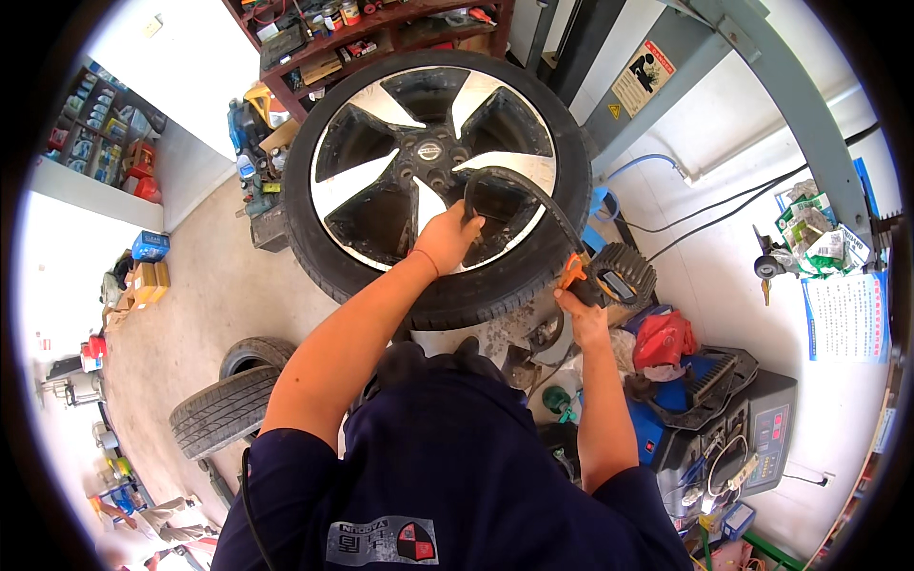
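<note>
A car wheel (436,314), a black tyre on a black-and-silver five-spoke rim, lies flat in front of me, raised off the floor. My left hand (449,238) is over the near part of the rim, its fingers closed round the end of a black air hose (535,193); the hose tip is hidden. From there the hose arches right to a tyre inflator (621,276) with a ribbed black body, a small display and an orange lever. My right hand (585,319) grips this inflator by its handle, just beyond the tyre's right edge.
Beyond the wheel stands a dark red shelf (386,38) with tools and cans. A grey metal post (647,86) rises at the far right. Right of me is a machine with a control panel (769,438). Loose tyres (224,409) lie on the floor to the left.
</note>
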A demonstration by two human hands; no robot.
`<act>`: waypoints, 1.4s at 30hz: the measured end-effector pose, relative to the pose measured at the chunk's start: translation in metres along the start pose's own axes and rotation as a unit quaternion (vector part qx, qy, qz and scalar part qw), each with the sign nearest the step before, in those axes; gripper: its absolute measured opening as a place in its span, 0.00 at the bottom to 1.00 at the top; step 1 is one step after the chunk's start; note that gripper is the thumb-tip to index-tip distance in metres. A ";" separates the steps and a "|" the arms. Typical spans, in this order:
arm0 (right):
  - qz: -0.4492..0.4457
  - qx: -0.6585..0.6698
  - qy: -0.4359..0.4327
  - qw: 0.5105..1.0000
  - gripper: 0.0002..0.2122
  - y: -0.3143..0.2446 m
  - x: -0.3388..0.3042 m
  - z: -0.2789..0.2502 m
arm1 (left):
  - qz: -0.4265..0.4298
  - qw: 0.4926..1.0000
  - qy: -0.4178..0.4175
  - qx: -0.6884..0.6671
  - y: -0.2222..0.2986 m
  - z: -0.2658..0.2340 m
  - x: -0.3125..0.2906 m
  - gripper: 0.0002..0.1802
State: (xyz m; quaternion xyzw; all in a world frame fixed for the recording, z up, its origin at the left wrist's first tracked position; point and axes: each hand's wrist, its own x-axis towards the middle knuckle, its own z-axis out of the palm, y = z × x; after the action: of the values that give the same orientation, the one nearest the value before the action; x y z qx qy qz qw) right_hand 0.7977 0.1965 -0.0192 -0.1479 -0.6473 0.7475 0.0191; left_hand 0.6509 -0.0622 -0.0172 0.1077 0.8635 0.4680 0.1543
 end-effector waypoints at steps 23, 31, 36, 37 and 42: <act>-0.056 -0.009 -0.014 0.998 0.11 0.005 -0.001 0.001 | 0.022 0.999 0.030 0.006 -0.003 0.001 -0.001 0.15; 0.025 0.124 -0.107 0.986 0.33 -0.049 0.027 -0.020 | 0.051 0.998 0.008 0.025 0.000 0.005 -0.001 0.18; 0.064 0.171 -0.144 0.973 0.27 -0.057 0.045 -0.026 | 0.050 0.998 0.023 0.022 0.006 0.002 -0.003 0.15; 0.066 0.179 -0.152 0.970 0.27 -0.057 0.047 -0.028 | 0.047 0.998 0.024 0.023 0.009 0.004 -0.003 0.15; 0.069 0.188 -0.158 0.967 0.26 -0.058 0.045 -0.021 | 0.022 0.999 0.021 0.043 0.013 0.001 -0.004 0.15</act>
State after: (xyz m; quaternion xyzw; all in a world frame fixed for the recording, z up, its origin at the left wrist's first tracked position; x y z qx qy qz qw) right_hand 0.7508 0.2363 0.0264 -0.0659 -0.4781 0.8692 -0.1075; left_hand 0.6558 -0.0559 -0.0064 0.1237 0.8832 0.4360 0.1205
